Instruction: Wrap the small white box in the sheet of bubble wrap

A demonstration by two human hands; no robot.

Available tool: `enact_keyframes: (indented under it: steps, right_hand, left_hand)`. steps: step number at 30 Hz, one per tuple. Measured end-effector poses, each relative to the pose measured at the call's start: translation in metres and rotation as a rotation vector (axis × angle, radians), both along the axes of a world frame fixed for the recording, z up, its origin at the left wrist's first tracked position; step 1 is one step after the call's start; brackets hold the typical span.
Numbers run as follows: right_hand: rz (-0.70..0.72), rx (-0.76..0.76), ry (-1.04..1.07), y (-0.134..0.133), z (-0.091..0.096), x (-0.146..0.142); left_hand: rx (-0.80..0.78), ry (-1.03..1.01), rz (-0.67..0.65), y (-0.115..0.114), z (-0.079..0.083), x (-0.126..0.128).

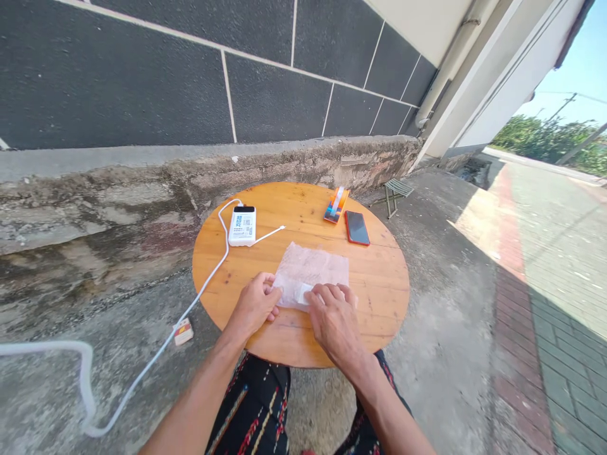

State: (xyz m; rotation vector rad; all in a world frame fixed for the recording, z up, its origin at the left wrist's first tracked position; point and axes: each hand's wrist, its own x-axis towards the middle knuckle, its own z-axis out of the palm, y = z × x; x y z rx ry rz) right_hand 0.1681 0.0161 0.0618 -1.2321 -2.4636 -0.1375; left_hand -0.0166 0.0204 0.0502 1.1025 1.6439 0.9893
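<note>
Head view: crinkly translucent plastic sheet (pixel 315 262) lies flat on round, knotty wooden table (pixel 379 281), small white block (pixel 301 292) at the sheet's near edge; left hand (pixel 258 299) pinches the sheet's left side, right hand (pixel 334 316) curls over the block's right end, grip unclear. Beyond: boxy white device (pixel 242 227) with smooth cable (pixel 86 376), orange-and-blue item (pixel 336 205), flat red-edged phone (pixel 357 228).

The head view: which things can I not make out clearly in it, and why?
- Small white item by the translucent sheet, head view: its right end is hidden by the right hand.
- White device, head view: its fine print is too small to read.
- White cable, head view: one end is cut off by the picture's left edge.
</note>
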Motion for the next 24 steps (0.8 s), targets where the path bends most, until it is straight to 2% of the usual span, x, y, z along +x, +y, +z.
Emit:
enact_keyframes:
  steps: [5,11,18,24]
  right_hand:
    - [0.003,-0.013,0.0,0.0,0.0,0.001]
    - [0.002,-0.011,0.002,0.0,0.0,0.002]
    - [0.008,-0.017,0.002,0.0,0.001,0.002]
    - [0.02,-0.016,0.022,0.002,-0.001,0.003]
  left_hand:
    - [0.031,0.076,-0.083,0.001,-0.002,0.005]
    - [-0.036,0.209,0.049,0.005,-0.003,0.008]
    - [-0.02,0.033,-0.069,-0.007,0.001,0.003]
    - [-0.056,0.022,-0.101,-0.004,0.001,0.008]
